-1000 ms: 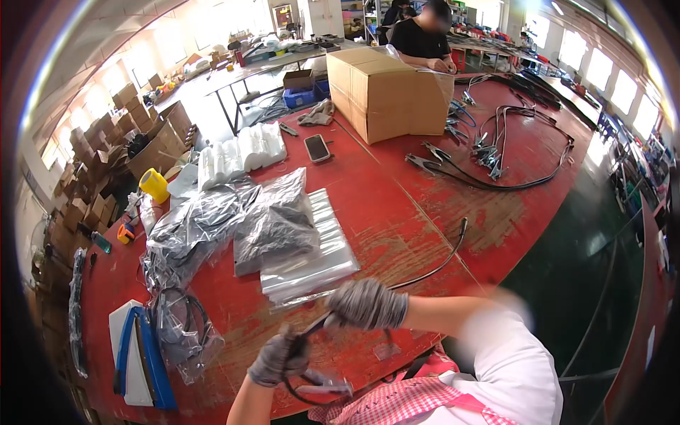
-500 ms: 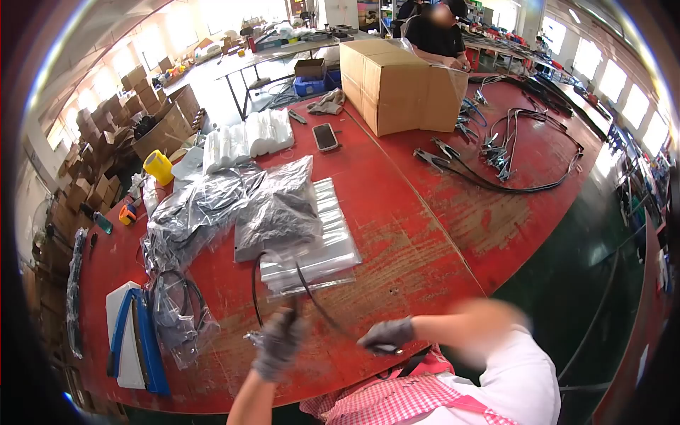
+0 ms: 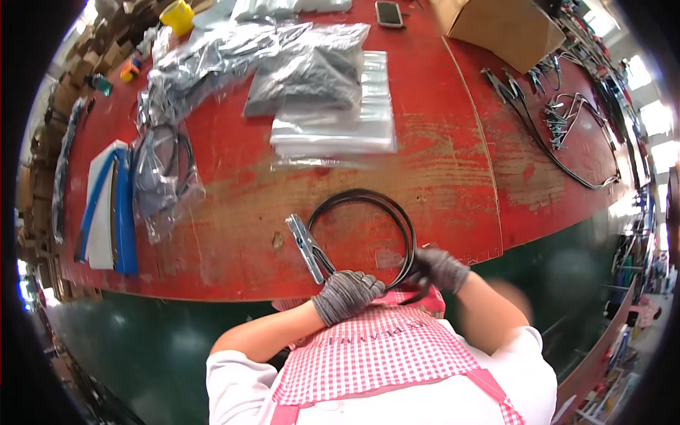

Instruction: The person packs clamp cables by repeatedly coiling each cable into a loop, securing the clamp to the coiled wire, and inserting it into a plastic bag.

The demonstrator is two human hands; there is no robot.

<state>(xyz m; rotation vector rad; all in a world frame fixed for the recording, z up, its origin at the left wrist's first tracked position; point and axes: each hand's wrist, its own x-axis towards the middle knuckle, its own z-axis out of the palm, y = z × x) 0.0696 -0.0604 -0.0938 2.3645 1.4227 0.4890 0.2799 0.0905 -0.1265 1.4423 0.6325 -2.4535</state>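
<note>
A black cable [image 3: 365, 195] lies in a round coil of more than one turn at the table's near edge. My left hand [image 3: 348, 296], in a grey glove, is closed round the lower left of the coil. A silver metal clamp [image 3: 306, 249] sticks up beside that hand, joined to the cable. At the coil's lower right is my right hand [image 3: 440, 270], also gloved, its fingers bent round the cable and a dark end; they are partly blurred.
On the red table [image 3: 439, 205] lie clear plastic bags [image 3: 333, 131], a bagged grey bundle [image 3: 312, 78], a bagged cable [image 3: 166, 170] and a blue-and-white tool [image 3: 110, 212]. Further back are a phone [image 3: 388, 14], a cardboard box [image 3: 499, 32] and clamp cables [image 3: 563, 120].
The view has tilted down toward the apron. The cable, earlier loose between my hands, is now a round coil. Both hands have drawn in close to the body.
</note>
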